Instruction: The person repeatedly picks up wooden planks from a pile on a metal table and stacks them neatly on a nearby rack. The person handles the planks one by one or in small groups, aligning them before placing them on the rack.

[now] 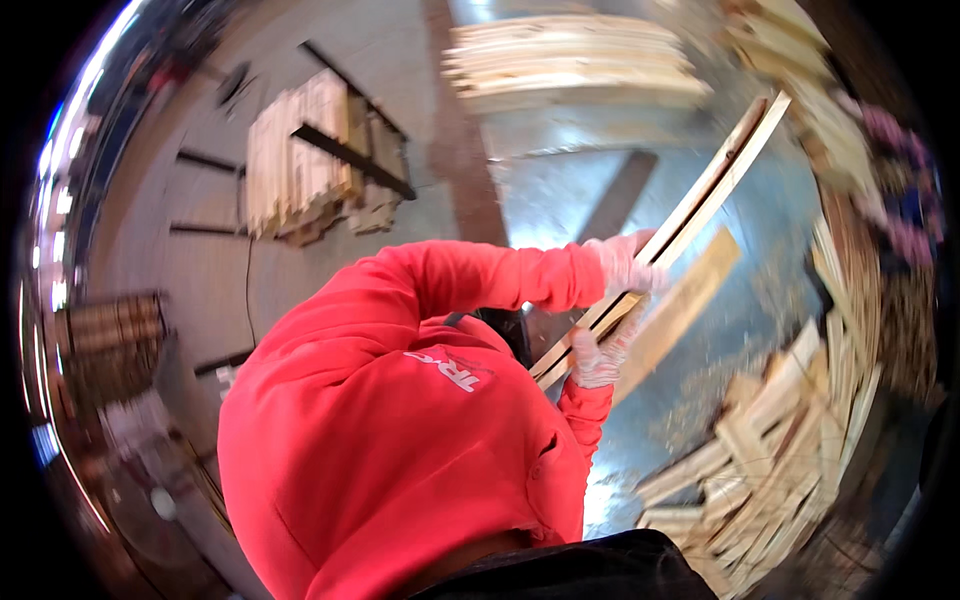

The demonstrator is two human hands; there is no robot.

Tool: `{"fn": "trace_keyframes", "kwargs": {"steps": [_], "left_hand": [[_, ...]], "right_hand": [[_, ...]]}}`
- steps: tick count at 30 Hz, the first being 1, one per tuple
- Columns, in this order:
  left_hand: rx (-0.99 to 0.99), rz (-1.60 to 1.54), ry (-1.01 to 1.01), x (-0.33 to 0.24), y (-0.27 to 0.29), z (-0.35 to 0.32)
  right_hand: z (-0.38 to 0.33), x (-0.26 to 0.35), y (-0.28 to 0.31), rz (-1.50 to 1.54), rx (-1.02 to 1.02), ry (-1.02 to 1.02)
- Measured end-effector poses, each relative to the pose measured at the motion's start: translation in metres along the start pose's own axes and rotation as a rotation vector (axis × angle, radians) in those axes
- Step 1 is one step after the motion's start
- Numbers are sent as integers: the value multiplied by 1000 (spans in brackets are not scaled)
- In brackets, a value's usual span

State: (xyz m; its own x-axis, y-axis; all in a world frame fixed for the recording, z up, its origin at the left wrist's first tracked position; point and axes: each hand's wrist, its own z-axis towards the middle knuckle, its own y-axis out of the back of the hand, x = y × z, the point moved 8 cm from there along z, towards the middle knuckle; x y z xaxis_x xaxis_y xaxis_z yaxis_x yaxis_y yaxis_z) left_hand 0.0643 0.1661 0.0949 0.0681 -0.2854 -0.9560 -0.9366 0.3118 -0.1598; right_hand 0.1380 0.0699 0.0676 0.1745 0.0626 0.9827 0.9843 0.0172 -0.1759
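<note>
Two long, narrow wooden planks lie side by side at a slant, a dark gap between them. My left hand, in a thin whitish glove, has its fingers wrapped round them near the middle. Closer to the near end, my right hand, gloved the same way, is closed on them too. A wider yellowish board runs beside the planks, just right of my hands. Whether it rests on the shiny surface or touches my right hand, I cannot tell. Both forearms are in red sleeves.
Beneath the planks spreads a shiny bluish surface with sawdust on it. Stacked boards are at the far side. Loose wood pieces pile up at the near right. Left, a wood stack sits among dark bars.
</note>
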Motion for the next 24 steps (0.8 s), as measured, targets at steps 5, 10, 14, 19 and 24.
{"fn": "trace_keyframes", "kwargs": {"steps": [5,10,14,19,24], "left_hand": [[-454,-44,-50,-10,136,-97],[-1004,16,-57,-13,273,-228],[-1214,-119,-434,-18,407,-334],[-1505,103,-502,58,677,-526],[-1687,464,736,215,896,-717]], "right_hand": [[11,-17,-135,-299,418,43],[11,-25,-305,-355,777,318],[-13,-32,-471,-255,1014,208],[-9,-96,-662,-535,1040,462],[-52,-178,-775,-445,1315,-132]]}}
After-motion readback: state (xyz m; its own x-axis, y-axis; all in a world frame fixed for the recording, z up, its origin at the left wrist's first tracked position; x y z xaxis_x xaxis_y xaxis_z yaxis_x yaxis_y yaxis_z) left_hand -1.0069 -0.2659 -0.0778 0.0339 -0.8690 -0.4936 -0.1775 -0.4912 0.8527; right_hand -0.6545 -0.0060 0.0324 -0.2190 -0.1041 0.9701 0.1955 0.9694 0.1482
